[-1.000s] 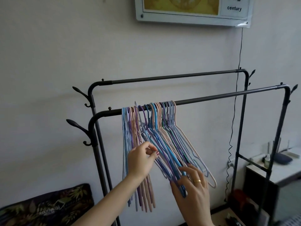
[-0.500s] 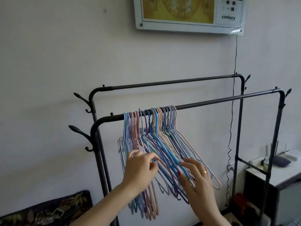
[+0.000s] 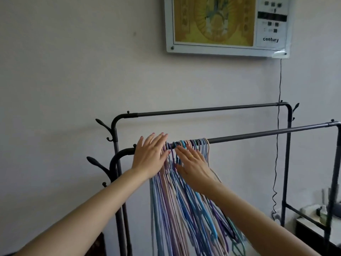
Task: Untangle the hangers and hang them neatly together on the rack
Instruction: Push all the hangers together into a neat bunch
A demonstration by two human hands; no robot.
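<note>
Several thin hangers (image 3: 184,209) in blue, purple, pink and beige hang bunched on the front bar of a dark metal rack (image 3: 258,134). My left hand (image 3: 150,156) lies flat with straight fingers over the left end of the bunch, at the bar. My right hand (image 3: 191,163), a ring on one finger, lies with straight fingers against the hangers just below their hooks. Neither hand grips a hanger. The two hands hide part of the hooks.
A second rack bar (image 3: 203,109) runs behind, close to the wall. Coat hooks (image 3: 97,163) stick out at the rack's left post. A framed picture (image 3: 227,24) hangs above, with a cord (image 3: 278,126) down the wall. A low table (image 3: 313,224) stands at the lower right.
Both hands rose from the lower part of the hangers to the hooks at the bar and flattened out. The view tilted up and moved closer.
</note>
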